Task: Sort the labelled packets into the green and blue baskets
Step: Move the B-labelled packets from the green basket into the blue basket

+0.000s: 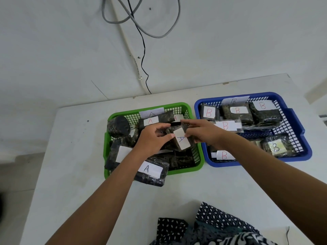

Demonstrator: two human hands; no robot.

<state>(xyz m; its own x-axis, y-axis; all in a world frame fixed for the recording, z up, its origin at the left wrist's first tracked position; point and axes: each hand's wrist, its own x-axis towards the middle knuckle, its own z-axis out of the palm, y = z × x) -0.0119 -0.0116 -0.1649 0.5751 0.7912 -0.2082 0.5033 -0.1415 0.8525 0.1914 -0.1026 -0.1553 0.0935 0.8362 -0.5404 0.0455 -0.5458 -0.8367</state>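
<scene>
The fingers of the left hand (152,138) and the right hand (201,132) both pinch one dark packet marked A (178,138), left fingers on its near-left side, right fingers on its far-right side. The packet is held just above the middle of the green basket (194,110). Its white label faces up, and its long axis runs from far-left to near-right, tilted.

The green basket holds several dark packets with A labels, one upright dark roll (118,127) at its far-left corner, and one A packet (152,171) lying over the near rim onto the white surface (74,156). The blue basket (299,131), just beside it on the right, holds packets labelled B (237,112), lying flat or overlapping.
</scene>
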